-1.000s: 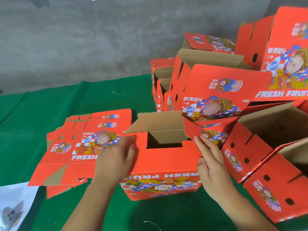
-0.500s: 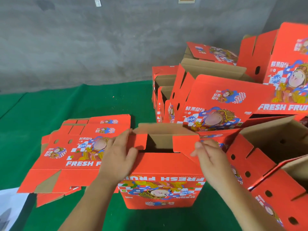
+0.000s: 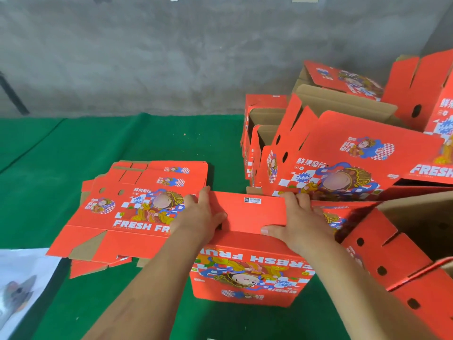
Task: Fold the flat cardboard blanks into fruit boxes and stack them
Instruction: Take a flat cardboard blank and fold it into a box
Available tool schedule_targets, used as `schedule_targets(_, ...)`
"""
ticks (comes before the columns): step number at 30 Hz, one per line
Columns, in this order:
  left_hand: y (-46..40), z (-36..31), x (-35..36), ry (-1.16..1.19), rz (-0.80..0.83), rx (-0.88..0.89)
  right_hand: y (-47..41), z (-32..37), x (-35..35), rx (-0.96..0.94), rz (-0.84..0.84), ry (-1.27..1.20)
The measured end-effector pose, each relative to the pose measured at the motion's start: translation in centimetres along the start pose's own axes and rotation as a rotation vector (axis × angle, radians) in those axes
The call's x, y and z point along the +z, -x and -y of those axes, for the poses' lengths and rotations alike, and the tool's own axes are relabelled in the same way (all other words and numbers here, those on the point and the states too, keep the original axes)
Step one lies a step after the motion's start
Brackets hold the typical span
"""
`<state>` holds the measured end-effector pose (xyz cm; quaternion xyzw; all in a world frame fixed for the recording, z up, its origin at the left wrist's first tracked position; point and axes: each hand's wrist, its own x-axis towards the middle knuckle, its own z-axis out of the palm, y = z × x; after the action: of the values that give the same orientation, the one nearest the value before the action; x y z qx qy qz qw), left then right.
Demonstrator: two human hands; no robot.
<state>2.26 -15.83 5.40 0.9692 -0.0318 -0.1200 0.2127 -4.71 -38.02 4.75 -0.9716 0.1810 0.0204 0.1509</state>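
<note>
A red fruit box (image 3: 247, 273) stands on the green cloth right in front of me, its printed side upside down toward me. Its top flaps (image 3: 247, 212) are folded flat over the opening, a small barcode label showing. My left hand (image 3: 198, 217) lies on the flap's left end, fingers reaching over the far edge. My right hand (image 3: 296, 222) lies on the right end, thumb stretched along the near fold. To the left lies a stack of flat blanks (image 3: 137, 209).
Folded boxes (image 3: 348, 165) are piled at the right, some on their sides with open brown insides, close against my right arm. A grey concrete wall runs along the back. A white printed sheet (image 3: 22, 285) lies at the lower left on the green cloth (image 3: 122, 141).
The box's top was open with side flaps up. Both hands have folded the flaps inward and down, and the top is now closed flat under them.
</note>
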Motion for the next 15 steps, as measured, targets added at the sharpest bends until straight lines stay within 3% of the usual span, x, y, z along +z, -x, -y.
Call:
schedule_targets(6, 1.0, 0.7, 0.0, 0.041, -0.073, 0.087, 0.5, -0.9, 0.3, -0.035, 0.014, -0.003)
schedule_targets(11, 2.2, 2.7, 0.5, 0.294, -0.113, 0.141, 4.2, -2.6, 1.0, -0.015, -0.133, -0.627)
schedule_targets(15, 5.0, 4.0, 1.5, 0.75, -0.09, 0.083, 6.7, -2.7, -0.1, 0.283, 0.026, -0.945)
